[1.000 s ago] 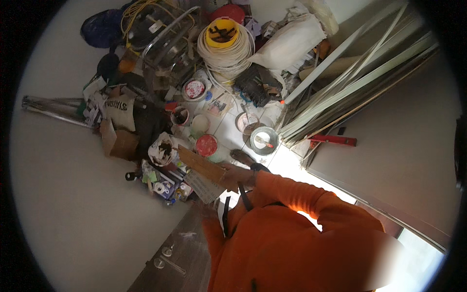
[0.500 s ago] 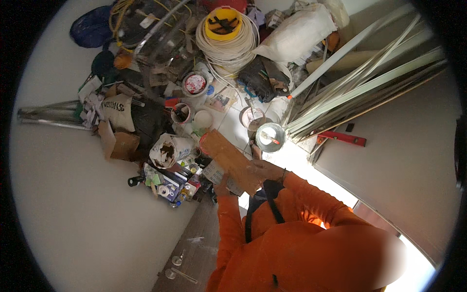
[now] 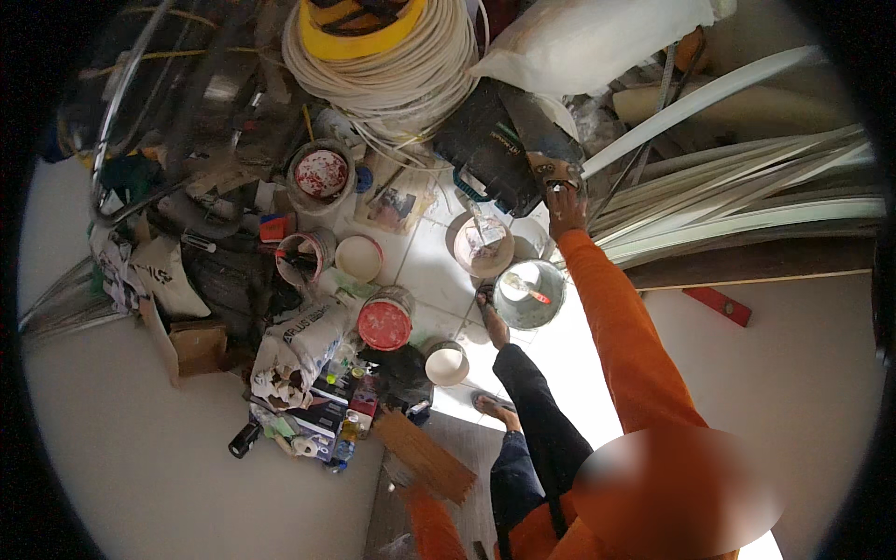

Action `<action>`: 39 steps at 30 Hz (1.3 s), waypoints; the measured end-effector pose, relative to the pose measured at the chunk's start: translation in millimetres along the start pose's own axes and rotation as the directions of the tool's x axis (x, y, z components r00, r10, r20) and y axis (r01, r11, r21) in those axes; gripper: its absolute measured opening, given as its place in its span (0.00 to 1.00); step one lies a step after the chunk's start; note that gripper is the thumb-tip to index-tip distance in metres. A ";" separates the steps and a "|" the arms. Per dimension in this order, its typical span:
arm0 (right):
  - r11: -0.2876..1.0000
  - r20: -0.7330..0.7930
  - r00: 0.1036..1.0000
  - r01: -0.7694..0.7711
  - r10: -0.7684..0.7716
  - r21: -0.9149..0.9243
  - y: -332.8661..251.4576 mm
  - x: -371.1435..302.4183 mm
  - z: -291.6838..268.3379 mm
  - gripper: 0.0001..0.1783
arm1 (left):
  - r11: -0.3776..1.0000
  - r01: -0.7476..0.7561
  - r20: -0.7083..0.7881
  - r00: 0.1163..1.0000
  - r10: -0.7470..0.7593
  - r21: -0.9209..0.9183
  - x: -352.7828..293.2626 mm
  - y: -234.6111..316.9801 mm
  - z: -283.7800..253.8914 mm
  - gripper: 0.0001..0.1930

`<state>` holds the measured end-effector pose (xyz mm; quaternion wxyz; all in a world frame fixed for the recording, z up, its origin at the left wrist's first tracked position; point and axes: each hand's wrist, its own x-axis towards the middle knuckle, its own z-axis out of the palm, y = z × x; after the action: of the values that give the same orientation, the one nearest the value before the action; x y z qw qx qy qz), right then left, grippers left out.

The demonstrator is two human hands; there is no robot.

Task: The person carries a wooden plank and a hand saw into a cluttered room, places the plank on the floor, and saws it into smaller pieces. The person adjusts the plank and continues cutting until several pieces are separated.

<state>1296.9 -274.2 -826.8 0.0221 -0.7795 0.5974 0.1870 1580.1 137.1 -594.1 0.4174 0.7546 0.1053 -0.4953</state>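
My right hand (image 3: 567, 211) reaches far forward, its fingers closed round the handle of what looks like a hand saw (image 3: 537, 140). The saw's wide blade lies across a black tool case (image 3: 481, 140). Low in the view, my left hand (image 3: 403, 478) holds a brown wooden board (image 3: 425, 453) by its near side. Most of that hand is blurred and behind the board. Just left of my right forearm stands a grey bucket (image 3: 557, 313) with a red-tipped tool in it.
Paint pots crowd the tiled floor, among them a red-topped one (image 3: 384, 324) and a white one (image 3: 447, 366). A cable coil (image 3: 392, 84) stands at the back. Long pale strips (image 3: 737, 210) lean at right near a red level (image 3: 717, 306). Bags and boxes fill the left.
My right hand has let go of the board and reached forward to the saw. My left hand has lowered the board to the left. The view has shifted closer to the clutter.
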 end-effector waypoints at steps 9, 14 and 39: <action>0.962 -0.088 0.995 0.060 -0.037 0.268 32.0 43.2 -25.5 0.22 | 0.998 -0.040 0.005 0.999 0.040 0.055 -1.4 8.4 3.1 0.30; 0.775 -0.111 0.994 0.055 0.020 0.630 25.5 13.3 -105.3 0.26 | 0.986 -0.148 0.018 0.989 0.147 0.079 -33.1 26.6 -22.7 0.30; -0.390 0.448 0.873 -0.351 0.193 0.851 46.6 -745.8 -281.2 0.34 | 0.902 -0.424 0.901 0.418 0.116 0.081 -284.8 -88.2 32.7 0.28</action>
<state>1166.4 328.4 -319.6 0.6162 -0.2541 0.6691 -0.3287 1369.3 241.1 -407.8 0.3676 0.4503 -0.3246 -0.7461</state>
